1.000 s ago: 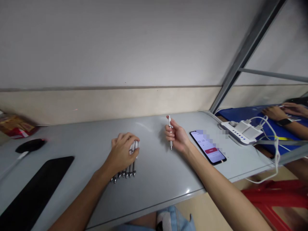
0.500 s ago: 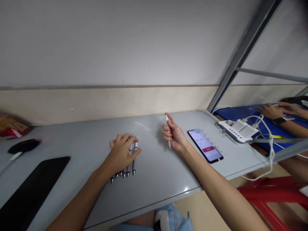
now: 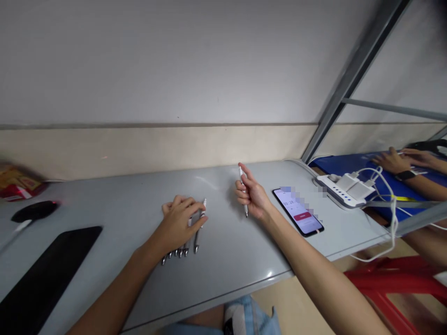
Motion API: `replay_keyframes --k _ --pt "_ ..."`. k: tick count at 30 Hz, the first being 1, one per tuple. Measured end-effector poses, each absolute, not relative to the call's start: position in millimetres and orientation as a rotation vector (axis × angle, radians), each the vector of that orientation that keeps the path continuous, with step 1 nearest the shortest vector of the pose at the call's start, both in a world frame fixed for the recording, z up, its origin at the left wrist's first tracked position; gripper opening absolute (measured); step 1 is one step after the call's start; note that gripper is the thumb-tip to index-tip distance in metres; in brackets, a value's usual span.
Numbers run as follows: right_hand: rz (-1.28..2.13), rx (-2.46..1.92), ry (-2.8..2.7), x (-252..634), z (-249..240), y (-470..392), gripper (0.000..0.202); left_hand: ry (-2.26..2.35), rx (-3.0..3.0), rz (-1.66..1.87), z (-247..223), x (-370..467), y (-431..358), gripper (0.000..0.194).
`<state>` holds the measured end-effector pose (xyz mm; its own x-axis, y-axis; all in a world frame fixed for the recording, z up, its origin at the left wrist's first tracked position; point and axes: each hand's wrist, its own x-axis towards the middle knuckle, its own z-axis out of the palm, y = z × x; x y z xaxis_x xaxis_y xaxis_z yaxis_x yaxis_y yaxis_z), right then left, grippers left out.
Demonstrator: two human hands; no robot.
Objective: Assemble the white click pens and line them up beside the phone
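A white pen point(image 3: 246, 208) with a silver tip stands nearly upright in my right hand point(image 3: 254, 195); the fingers wrap round it and the index finger reaches up to its top end. Over a row of similar pens point(image 3: 180, 252) on the grey table lies my left hand point(image 3: 181, 218), palm down. Its thumb and index finger are closed about the rightmost pen point(image 3: 197, 242), which slants slightly apart from the others. The upper parts of most pens in the row are hidden under this hand.
A phone point(image 3: 300, 216) with a lit timer lies right of my right hand. Beyond it sit a power strip point(image 3: 344, 188) with cables and a metal post point(image 3: 352, 79). At left are a black mat point(image 3: 52, 274), a mouse point(image 3: 34, 211) and a snack packet point(image 3: 19, 184). Another person's hands point(image 3: 396, 160) rest at far right.
My left hand has shifted slightly right, and the rightmost pen now tilts away from the row with its top end to the right. My right hand and its pen have barely moved.
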<state>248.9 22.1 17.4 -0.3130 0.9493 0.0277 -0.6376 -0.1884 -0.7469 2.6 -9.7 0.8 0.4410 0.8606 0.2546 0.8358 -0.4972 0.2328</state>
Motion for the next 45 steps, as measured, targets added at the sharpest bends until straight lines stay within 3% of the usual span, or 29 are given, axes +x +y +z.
replay_keyframes --k 9,14,26,33,39,45 --pt "1.729 -0.614 -0.791 246.2 19.0 21.8 0.024 1.512 2.614 0.548 4.0 4.2 -12.3 0.025" --pt "1.612 -0.838 -0.962 239.4 16.7 20.1 0.027 1.483 2.622 0.539 4.5 5.4 -14.3 0.022" --pt "0.583 -1.756 -1.746 244.7 8.5 18.2 0.01 1.468 2.622 0.494 7.9 9.5 -15.8 0.019" --pt "0.531 -1.966 -1.819 258.7 9.5 21.3 0.03 1.602 2.53 0.619 9.0 9.6 -15.8 0.013" --pt "0.478 -2.015 -1.812 264.7 12.3 22.8 0.012 1.671 2.392 0.763 19.0 11.3 -16.5 0.015" --pt "0.434 -1.949 -1.762 264.6 11.3 22.9 0.019 1.52 2.298 0.93 18.2 7.7 -14.1 0.016"
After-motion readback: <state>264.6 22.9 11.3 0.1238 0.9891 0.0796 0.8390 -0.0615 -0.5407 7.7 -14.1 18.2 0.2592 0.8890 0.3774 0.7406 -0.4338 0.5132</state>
